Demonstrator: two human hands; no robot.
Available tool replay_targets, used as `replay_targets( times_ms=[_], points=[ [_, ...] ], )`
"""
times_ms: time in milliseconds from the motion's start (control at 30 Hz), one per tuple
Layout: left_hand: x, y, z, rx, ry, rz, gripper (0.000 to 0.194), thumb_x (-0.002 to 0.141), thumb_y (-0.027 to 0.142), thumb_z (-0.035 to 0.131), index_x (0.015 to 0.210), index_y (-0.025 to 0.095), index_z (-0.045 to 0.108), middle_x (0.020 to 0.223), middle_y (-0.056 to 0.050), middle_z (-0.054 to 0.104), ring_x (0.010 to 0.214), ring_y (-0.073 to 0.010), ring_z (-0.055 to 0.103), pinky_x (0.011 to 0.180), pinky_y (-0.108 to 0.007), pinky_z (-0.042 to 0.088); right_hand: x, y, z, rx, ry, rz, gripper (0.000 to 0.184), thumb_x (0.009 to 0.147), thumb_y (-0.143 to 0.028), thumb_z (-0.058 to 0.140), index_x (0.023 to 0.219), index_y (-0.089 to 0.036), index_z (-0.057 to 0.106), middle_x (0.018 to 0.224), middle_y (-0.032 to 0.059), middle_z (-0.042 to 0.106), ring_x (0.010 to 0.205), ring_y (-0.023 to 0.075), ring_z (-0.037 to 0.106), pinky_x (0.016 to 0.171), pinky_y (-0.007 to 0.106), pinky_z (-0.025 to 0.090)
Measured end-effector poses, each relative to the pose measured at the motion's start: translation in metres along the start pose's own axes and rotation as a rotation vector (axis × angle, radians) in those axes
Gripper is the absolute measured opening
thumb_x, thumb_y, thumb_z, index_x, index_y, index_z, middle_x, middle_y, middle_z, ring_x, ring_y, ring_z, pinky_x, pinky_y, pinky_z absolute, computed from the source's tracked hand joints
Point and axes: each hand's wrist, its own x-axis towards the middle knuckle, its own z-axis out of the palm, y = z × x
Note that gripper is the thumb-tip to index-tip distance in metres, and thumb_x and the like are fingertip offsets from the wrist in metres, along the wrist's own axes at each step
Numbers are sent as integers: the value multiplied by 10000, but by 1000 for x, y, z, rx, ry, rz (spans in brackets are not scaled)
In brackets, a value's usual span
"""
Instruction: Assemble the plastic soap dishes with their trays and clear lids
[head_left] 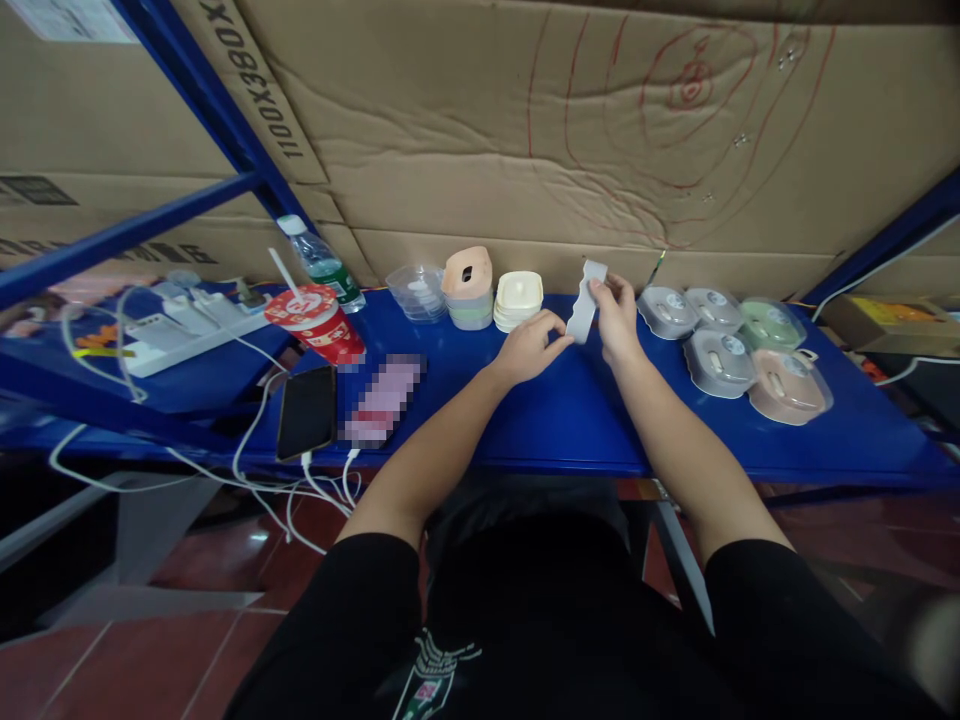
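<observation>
Above the middle of the blue table I hold a light grey piece with one wavy edge (585, 305); its exact kind does not show. My right hand (618, 316) grips its upper right side, thumb in front. At its lower left end, my left hand (531, 347) pinches with thumb and fingertips. Behind my left hand stand a stack of cream lids (518, 297), a stack of peach and grey plastic containers (468, 285) and nested clear plastic bowls (418, 293). To the right of my right hand sit several lidded boxes in grey (720, 360), green (771, 323) and peach (792, 382).
Left on the blue table (555, 430) are a red drink cup with straw (319, 322), a water bottle (324, 265), a black phone (307, 412) and a blurred-out pink phone (384, 400) on cables. A power strip (191, 335) lies beyond. Cardboard (465, 130) walls the back.
</observation>
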Motion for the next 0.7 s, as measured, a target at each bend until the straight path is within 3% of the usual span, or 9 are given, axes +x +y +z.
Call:
replay_targets(
  times_ms=[167, 333, 467, 700],
  points=[
    [2, 0, 6, -293, -2, -106, 135, 973, 291, 680, 1020, 199, 593, 801, 50, 583, 511, -69, 389, 524, -239, 321, 0, -2, 1, 469, 90, 43, 772, 796, -815, 661, 1315, -245, 617, 1295, 120, 724, 1205, 306, 695, 924, 457, 619],
    [6, 6, 7, -479, 36, -113, 151, 941, 273, 717, 1017, 178, 627, 793, 39, 585, 513, -53, 358, 509, -230, 291, -2, -5, 2, 621, 103, 96, 638, 720, -741, 769, 1125, -265, 643, 1105, 59, 746, 1075, 282, 721, 850, 437, 632],
    [8, 5, 4, -556, 51, -129, 226, 934, 364, 761, 929, 189, 618, 654, 71, 512, 517, -67, 391, 507, -220, 307, -6, -10, 2, 696, 105, 128, 580, 763, -690, 748, 1141, -269, 620, 1117, 45, 741, 1072, 279, 736, 818, 433, 640],
    [8, 0, 3, -711, 33, -256, 372, 960, 550, 732, 958, 228, 544, 540, 103, 503, 433, -75, 438, 439, -195, 369, -14, -16, 7, 721, 159, 129, 640, 828, -664, 680, 1333, -288, 567, 1282, 69, 723, 1150, 292, 736, 803, 443, 649]
  ],
)
